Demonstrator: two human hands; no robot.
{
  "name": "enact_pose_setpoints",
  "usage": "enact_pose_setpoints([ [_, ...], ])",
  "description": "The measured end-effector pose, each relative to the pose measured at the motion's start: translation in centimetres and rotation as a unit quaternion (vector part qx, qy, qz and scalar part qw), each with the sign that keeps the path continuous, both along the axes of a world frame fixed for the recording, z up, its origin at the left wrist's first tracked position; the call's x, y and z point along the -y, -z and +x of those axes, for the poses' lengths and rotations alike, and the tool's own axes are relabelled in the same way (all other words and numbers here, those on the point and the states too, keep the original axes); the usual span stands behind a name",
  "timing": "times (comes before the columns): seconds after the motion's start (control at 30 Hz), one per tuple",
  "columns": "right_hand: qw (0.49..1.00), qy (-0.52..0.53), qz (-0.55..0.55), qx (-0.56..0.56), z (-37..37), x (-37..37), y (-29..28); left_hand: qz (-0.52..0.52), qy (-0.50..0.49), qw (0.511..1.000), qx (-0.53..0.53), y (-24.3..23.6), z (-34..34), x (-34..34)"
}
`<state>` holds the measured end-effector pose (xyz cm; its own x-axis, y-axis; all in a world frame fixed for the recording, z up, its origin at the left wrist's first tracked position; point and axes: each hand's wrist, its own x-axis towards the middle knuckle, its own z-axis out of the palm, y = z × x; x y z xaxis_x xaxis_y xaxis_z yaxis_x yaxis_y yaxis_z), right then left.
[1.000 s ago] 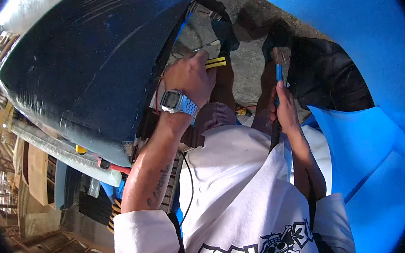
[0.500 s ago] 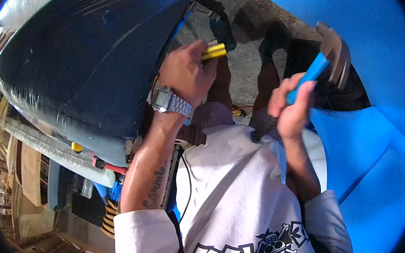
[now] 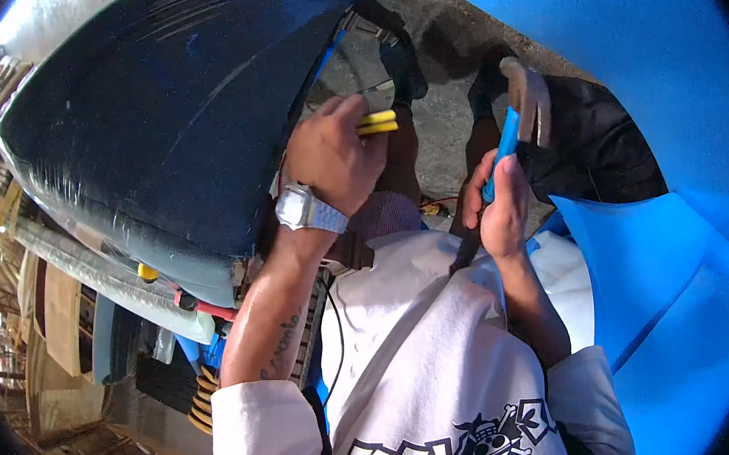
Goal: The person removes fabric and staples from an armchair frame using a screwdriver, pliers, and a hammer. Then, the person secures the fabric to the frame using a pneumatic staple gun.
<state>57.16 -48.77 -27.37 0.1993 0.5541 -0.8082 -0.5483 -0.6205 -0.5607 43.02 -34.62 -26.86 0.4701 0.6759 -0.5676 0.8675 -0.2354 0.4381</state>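
Observation:
My left hand [image 3: 336, 156], with a watch on its wrist, is closed beside the edge of a large black-covered seat [image 3: 153, 125]. Two yellow handles stick out of that fist, apparently those of a pair of pliers [image 3: 378, 123]; the rest of the tool is hidden. To the right, my right hand [image 3: 503, 210] grips a claw hammer [image 3: 503, 148] by its blue and black handle. Its metal head points up and away, apart from the seat and the left hand.
Blue sheet material [image 3: 625, 18] stretches along the right, with a loose blue piece [image 3: 649, 261] nearer me. Black cloth [image 3: 596, 130] lies beyond the hammer. Grey concrete floor [image 3: 443, 36] shows between. At left are a red-handled tool [image 3: 201, 305] and a coil spring [image 3: 204, 403].
The hammer and my right hand have moved left, and the hammer now stands more upright. My left hand has shifted slightly down and left with the yellow handles still in it.

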Motion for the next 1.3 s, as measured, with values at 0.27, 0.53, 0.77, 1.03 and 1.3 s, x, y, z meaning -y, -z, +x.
enact_pose_setpoints([
  [0.27, 0.995, 0.012, -0.092, 0.043, -2.1, -3.1, 0.3, 0.015, -0.005, 0.995, 0.100, -2.9, -0.2, -5.5],
  [0.53, 0.981, -0.163, -0.029, 0.100, -6.1, -15.3, 1.4, -0.068, -0.088, 0.984, 0.140, 0.0, -9.2, -10.1],
  [0.77, 0.856, -0.427, 0.092, 0.277, -14.6, -29.9, 6.5, 0.031, -0.137, 0.977, 0.160, -0.7, -18.1, -16.6],
  [1.03, 0.865, -0.361, 0.249, 0.245, -21.5, -44.5, 20.9, 0.106, -0.158, 0.972, 0.135, 1.3, -23.4, -24.6],
  [1.3, 0.889, -0.298, 0.349, -0.008, -22.5, -42.5, 22.7, 0.260, -0.056, 0.957, 0.117, 2.2, -17.8, -16.7],
])
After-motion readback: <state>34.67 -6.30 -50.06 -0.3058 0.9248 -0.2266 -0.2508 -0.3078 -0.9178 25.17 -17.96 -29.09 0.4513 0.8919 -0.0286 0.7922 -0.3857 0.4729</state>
